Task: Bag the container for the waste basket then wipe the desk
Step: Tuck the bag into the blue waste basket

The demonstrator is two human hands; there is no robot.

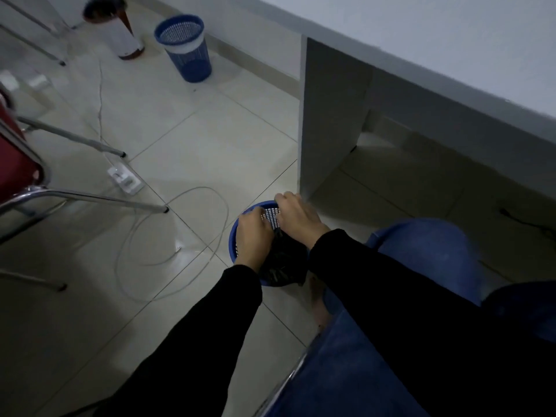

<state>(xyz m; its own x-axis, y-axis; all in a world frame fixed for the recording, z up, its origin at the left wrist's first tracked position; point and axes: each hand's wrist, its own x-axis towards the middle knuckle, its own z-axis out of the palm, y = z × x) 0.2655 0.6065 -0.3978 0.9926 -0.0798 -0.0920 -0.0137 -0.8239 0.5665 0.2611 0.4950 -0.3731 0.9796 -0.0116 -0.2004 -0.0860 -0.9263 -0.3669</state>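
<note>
At nine o'clock in the view stands a red chair (16, 164) on chrome legs, with a loose cable (180, 224) looped on the floor tiles beside it. A second blue basket (185, 46), already lined in white, sits far off at eleven o'clock.

The waste basket (234, 236) being bagged is on the floor at centre, just beside the side panel of the worktop (451, 34). The left hand (252, 234) rests over its nine o'clock rim with fingers curled inward, apparently pinching the edge of the black bin bag (284, 266). The bag is bunched at the basket's six o'clock side, between the wrists. The right hand (298, 215) reaches across, its fingers hooked over the twelve o'clock rim.

The bag looks thin, limp and slippery, and it should weigh almost nothing. It is best taken by its open hem with both hands and stretched over the rim. The mesh basket is light plastic and stiff, and likely to slide or tip unless steadied.
</note>
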